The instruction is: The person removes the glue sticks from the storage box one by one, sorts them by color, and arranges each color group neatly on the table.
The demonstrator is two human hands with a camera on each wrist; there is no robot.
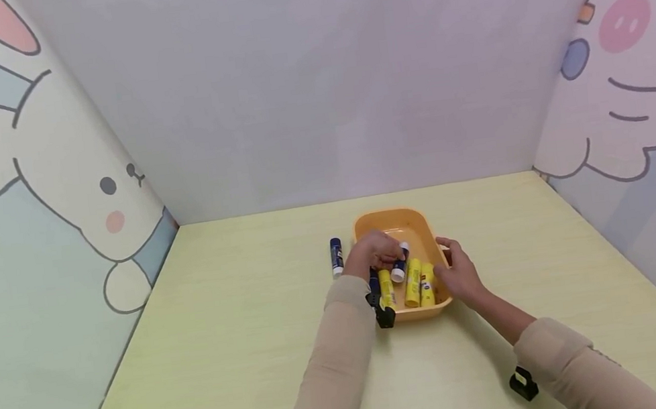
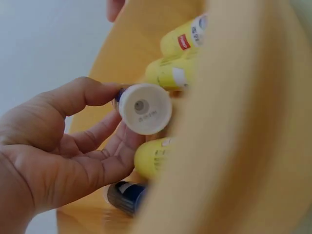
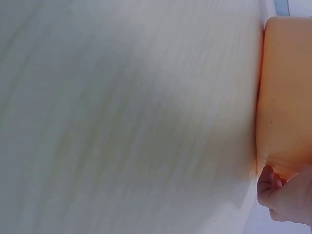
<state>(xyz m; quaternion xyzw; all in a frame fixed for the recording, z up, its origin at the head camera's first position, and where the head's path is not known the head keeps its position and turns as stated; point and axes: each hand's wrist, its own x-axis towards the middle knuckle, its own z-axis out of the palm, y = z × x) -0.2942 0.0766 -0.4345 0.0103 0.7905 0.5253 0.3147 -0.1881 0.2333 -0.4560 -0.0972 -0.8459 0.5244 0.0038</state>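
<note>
My left hand (image 1: 377, 250) reaches into an orange plastic basket (image 1: 390, 213) and pinches a dark blue glue stick (image 1: 399, 271) between thumb and fingers. In the left wrist view, the white round end of that glue stick (image 2: 146, 109) faces the camera. Below it in the basket lie yellow glue sticks (image 1: 413, 284), side by side. Another dark blue glue stick (image 2: 126, 197) lies by the basket's left wall, partly behind my left wrist in the head view. My right hand (image 1: 461, 276) grips the basket's right rim, thumb over the inner side and fingers outside.
One more blue glue stick (image 1: 336, 256) with a white end lies on the pale yellow table (image 1: 244, 322), just left of the basket. A plain wall (image 1: 302, 86) rises behind the table, with cartoon-printed panels (image 1: 95, 184) on both sides.
</note>
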